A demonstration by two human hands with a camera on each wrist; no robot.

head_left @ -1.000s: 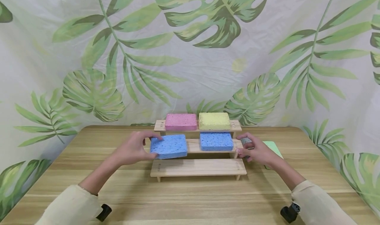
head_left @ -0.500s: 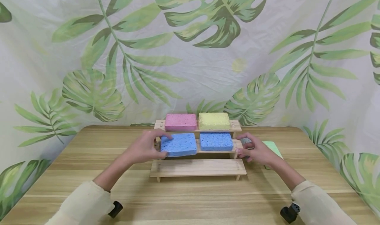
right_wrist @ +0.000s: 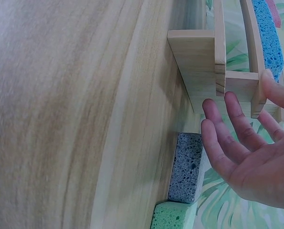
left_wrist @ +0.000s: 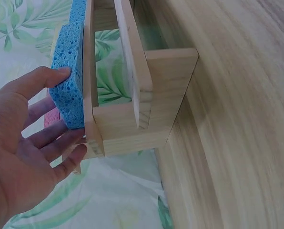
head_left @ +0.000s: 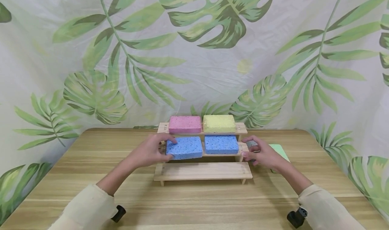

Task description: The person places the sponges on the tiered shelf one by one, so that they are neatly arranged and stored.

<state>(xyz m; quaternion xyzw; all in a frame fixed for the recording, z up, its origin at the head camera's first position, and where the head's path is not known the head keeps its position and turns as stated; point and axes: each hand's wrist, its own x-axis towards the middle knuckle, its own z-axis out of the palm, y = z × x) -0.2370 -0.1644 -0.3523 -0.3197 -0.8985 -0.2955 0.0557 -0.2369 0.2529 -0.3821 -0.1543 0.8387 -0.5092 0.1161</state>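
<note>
At the middle shelf (left_wrist: 89, 90) of the rack (head_left: 203, 171), the left hand (head_left: 149, 151) pinches 1 blue sponge (head_left: 185, 148). The right hand (head_left: 264, 153) touches the shelf's end; whether it grips cannot be determined.

Right hand (right_wrist: 256, 160) touching wooden shelf (right_wrist: 194, 55), blue sponge (right_wrist: 269, 38) atop, grey sponge (right_wrist: 186, 167) on table (right_wrist: 85, 105) (green sponge (right_wrist: 173, 217) alongside)

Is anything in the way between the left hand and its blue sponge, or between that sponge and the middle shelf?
No, nothing that I can see. The left hand pinches the blue sponge directly, and nothing shows between that sponge and the middle shelf. The other blue sponge sits alongside, a narrow gap away.
</note>
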